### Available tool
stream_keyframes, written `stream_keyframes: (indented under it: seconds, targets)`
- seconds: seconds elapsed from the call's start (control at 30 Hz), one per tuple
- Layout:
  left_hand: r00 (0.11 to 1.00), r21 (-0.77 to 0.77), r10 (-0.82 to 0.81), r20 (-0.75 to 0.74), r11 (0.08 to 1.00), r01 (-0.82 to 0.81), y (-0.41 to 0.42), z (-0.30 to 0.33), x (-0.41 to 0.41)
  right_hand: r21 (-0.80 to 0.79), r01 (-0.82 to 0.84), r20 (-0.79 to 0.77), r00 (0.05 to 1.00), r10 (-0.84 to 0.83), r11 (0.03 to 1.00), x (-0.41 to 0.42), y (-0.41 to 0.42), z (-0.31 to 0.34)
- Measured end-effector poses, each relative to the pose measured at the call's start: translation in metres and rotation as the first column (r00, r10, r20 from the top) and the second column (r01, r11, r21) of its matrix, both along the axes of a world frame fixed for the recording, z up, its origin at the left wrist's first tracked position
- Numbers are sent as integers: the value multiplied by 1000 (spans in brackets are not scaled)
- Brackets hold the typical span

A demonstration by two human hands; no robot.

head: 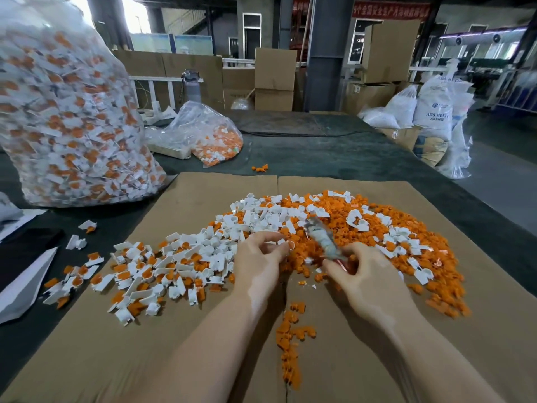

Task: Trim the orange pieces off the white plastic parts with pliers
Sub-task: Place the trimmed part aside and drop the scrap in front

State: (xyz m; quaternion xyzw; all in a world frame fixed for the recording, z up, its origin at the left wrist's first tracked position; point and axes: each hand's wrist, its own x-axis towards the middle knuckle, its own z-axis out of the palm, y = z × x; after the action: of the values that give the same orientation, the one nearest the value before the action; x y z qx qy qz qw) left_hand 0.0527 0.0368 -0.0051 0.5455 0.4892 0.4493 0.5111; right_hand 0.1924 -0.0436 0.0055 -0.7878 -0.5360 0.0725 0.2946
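Right hand (pixel 366 274) grips pliers (pixel 324 241); left hand (pixel 259 257) pinches white part (pixel 286 243) beside plier tip.

Factory bench clutter, background stock.
Flattened brown cardboard sheet (pixel 180 330) on dark green surface (pixel 334 152); stacked brown cardboard boxes (pixel 274 78) behind; white woven resin sacks (pixel 433 112) at right; grey bottle (pixel 192 87) far back.

1. A white woven sack (pixel 433 112), standing at the right beyond the table, is showing dark blue print reading "ABS RESIN", with a small logo above it and a smaller line beneath that is too small to make out.
2. A red banner (pixel 389 8), hanging high on the back wall, is carrying a row of Chinese characters too blurred to read.
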Motion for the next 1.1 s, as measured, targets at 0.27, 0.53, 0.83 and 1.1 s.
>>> stream_keyframes:
  seconds: [0.27, 0.53, 0.83, 1.1]
  targets:
    - [965, 221, -45, -258, 970, 104, -7, -14, -1, -16, 219, 469, 864, -186, 976, 25, 14, -19]
    - [962, 218, -43, -268, 970, 104, -3, -19, -1, 134, 136, 516, 836, -186, 982, 15, 12, -23]
    - [960, 254, -58, -273, 958, 130, -5, -18, -3, 376, -386, 351, 901, 256, 842, -20, 13, -23]
    - [955, 246, -67, -290, 959, 142, -5, -20, -2, 380, -395, 389, 889, 243, 836, -23, 17, -25]
